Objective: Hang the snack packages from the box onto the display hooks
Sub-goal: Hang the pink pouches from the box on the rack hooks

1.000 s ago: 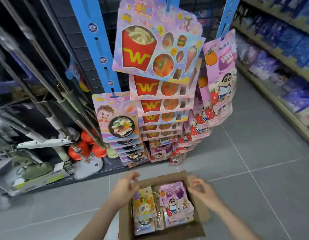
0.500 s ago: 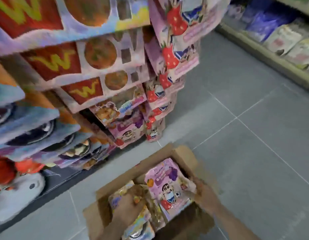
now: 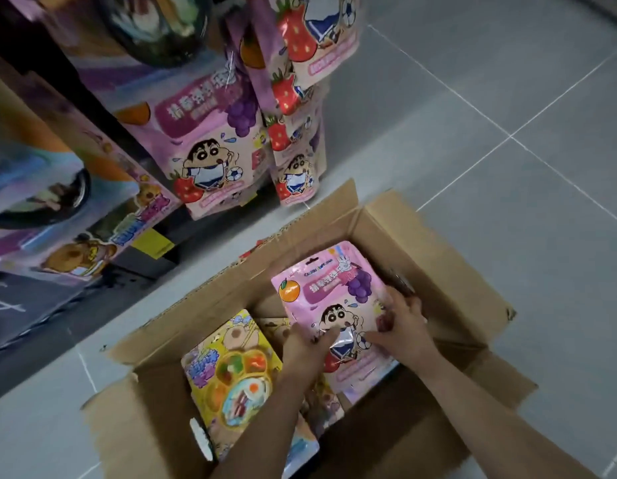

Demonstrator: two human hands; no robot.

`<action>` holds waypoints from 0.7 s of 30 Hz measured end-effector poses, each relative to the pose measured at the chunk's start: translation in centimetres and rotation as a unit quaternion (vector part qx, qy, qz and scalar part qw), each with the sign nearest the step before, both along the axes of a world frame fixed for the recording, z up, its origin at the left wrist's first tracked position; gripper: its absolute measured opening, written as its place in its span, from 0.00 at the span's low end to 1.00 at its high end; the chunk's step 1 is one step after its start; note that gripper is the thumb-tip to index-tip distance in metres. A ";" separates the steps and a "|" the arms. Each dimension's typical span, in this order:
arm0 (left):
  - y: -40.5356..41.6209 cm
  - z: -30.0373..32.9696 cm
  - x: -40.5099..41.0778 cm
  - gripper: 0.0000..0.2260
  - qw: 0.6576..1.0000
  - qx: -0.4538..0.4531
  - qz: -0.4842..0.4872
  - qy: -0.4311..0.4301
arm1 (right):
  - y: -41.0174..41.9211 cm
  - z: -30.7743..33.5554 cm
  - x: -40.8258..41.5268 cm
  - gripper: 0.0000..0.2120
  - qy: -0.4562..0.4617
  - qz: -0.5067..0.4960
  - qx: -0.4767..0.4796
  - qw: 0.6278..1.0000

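Both hands grasp one pink snack package [image 3: 329, 305] over the box [image 3: 448, 271], near its far right corner; its long axis runs toward the far edge, hang-hole end farthest. Left hand [image 3: 305, 347] and right hand [image 3: 402, 326] fingers [image 3: 376, 337] clench its lower half.

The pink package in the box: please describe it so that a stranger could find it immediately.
Start at the open cardboard box on the grey floor. In its right half lies the pink package, with both hands on it. Unlike the yellow package to its left, it shows an orange, grapes and a cartoon boy.
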State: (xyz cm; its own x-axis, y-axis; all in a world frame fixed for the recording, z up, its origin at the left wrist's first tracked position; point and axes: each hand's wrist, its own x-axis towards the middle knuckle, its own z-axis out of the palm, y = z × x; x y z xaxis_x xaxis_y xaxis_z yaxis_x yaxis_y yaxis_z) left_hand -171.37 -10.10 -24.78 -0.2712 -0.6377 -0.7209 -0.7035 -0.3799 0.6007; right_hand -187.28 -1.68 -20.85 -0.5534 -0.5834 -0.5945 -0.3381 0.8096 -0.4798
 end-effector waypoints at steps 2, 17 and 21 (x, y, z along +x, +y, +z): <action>0.0 0.4 0.6 0.16 1.000 0.000 0.020 0.014 | 0.0 0.1 0.4 0.44 -0.020 -0.004 0.008 1.000; -0.7 3.0 14.3 0.04 0.996 -0.065 0.052 -0.013 | 0.1 -1.4 1.5 0.37 0.036 0.074 0.019 0.996; -1.4 1.7 14.3 0.05 0.995 -0.066 0.072 -0.006 | -0.7 -4.3 0.8 0.45 0.073 0.076 0.053 0.993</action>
State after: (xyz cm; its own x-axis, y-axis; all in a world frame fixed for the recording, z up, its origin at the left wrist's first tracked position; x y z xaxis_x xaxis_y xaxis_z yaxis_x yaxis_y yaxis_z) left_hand -157.03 -11.47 -23.12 -0.1611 -0.7589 -0.6310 -0.6551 -0.3960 0.6435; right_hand -186.45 -2.38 -25.18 -0.5488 -0.6046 -0.5774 -0.5192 0.7878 -0.3314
